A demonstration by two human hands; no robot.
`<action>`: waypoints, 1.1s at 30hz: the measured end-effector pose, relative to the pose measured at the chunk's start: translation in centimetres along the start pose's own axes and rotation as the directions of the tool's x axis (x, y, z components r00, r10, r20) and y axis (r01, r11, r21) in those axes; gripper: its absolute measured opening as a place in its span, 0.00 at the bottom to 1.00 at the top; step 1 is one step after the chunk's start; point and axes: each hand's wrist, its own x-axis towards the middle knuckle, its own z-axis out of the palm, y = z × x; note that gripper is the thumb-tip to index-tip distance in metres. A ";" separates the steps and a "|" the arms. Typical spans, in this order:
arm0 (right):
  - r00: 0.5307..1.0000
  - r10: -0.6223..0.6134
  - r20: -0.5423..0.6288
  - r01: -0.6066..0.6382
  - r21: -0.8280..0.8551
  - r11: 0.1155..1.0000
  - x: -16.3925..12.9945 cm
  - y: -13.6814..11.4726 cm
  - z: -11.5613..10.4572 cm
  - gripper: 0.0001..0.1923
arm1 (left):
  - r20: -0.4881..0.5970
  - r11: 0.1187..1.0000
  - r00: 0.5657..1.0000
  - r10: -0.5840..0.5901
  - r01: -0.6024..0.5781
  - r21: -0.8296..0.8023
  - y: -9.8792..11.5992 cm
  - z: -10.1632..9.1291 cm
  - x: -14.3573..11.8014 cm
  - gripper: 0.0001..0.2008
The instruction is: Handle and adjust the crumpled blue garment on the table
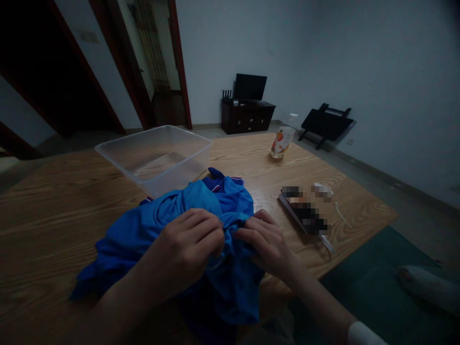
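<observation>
A crumpled blue garment (151, 230) with a red and white trim lies on the wooden table (53, 201) close to its near edge. My left hand (190, 239) is closed on a fold of the cloth at the garment's middle. My right hand (264, 242) pinches the same bunch of fabric from the right, fingertips nearly touching the left hand. Part of the garment hangs over the table's near edge.
A clear plastic bin (158, 155) stands just behind the garment. A drink bottle (282, 141) is at the far right of the table, and a flat booklet-like item (305, 213) with a cord lies to the right. A TV stand (247, 115) and folded table (325, 123) sit by the wall.
</observation>
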 end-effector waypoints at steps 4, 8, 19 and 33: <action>0.996 -0.001 0.091 -0.005 0.063 0.998 -0.5 -0.5 0.3 0.08 | 0.158 0.970 0.974 -0.161 0.185 -0.159 0.3 -0.6 -0.1 0.07; 0.992 0.062 0.113 -0.088 0.251 0.964 -0.4 -1.4 -0.8 0.12 | 0.134 0.940 0.948 -0.288 0.307 -0.149 -0.9 -0.8 -0.5 0.21; 0.875 0.470 0.116 -0.471 0.425 0.773 -0.3 -2.2 -2.0 0.28 | 0.240 0.878 0.904 -0.353 0.408 -0.249 -1.5 -1.8 -1.1 0.13; 0.944 0.244 0.221 -0.323 0.483 0.814 1.0 -3.7 -3.7 0.13 | 0.296 0.937 0.923 -0.246 0.304 -0.169 -0.4 -3.3 -1.8 0.24</action>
